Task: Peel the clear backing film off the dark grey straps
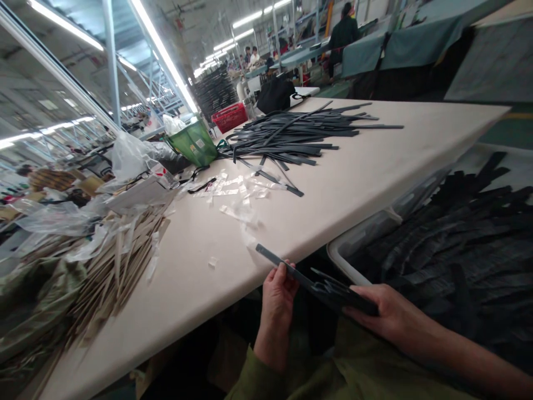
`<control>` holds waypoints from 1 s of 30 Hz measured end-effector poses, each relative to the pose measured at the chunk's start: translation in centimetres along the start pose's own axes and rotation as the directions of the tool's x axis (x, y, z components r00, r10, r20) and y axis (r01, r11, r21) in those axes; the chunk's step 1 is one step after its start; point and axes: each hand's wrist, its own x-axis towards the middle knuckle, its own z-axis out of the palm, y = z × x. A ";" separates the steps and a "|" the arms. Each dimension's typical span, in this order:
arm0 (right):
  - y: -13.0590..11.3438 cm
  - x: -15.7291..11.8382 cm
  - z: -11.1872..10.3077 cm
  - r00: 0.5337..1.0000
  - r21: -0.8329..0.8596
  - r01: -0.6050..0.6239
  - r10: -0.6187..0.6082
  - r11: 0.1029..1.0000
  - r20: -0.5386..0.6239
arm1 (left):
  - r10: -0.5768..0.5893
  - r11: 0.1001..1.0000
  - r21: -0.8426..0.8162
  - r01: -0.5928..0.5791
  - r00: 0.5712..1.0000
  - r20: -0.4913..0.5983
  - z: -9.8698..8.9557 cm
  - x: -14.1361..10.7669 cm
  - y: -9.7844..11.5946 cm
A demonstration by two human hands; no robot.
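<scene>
Near the table's front edge, my left hand (280,289) pinches one dark grey strip (266,254) close to its end, which sticks out past the fingers toward the table (333,189). To the right, my right hand (385,311) is wrapped round a bundle of dark strips (333,289), whose ends fan out toward my left hand. The single strip runs back to the bundle. Farther off on the table lies a loose pile of dark strips (291,133), with scraps of clear film (241,191) in front of it.
A white bin (350,266) full of dark strips (449,250) stands at the right. Brown strips (120,255), plastic bags (129,155) and green cloth (37,305) lie left. A green basket (195,143), red basket (230,116) and black bag (275,94) stand behind. People are in the background.
</scene>
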 end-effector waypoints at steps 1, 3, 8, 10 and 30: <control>0.3 -0.6 0.0 1.000 0.015 -0.003 0.003 1.000 0.011 | 0.005 1.000 -0.004 -0.005 1.000 -0.019 -0.1 0.2 0.3; 0.6 -1.2 0.1 1.000 0.031 -0.008 0.008 0.999 -0.001 | -0.010 1.000 0.007 0.010 1.000 0.002 -0.2 -0.1 0.0; -0.5 1.4 0.6 0.993 0.003 0.025 -0.025 1.000 -0.119 | -0.140 0.989 0.072 0.126 0.963 0.231 0.6 -2.5 -3.7; -0.8 1.9 0.6 0.992 -0.025 0.037 -0.039 0.999 -0.122 | -0.125 0.991 0.080 0.109 0.964 0.236 0.8 -2.6 -3.9; -0.2 -0.5 1.4 0.998 -0.023 0.067 -0.067 0.997 -0.002 | 0.062 0.987 0.139 -0.079 0.990 0.126 -0.7 -1.2 -1.9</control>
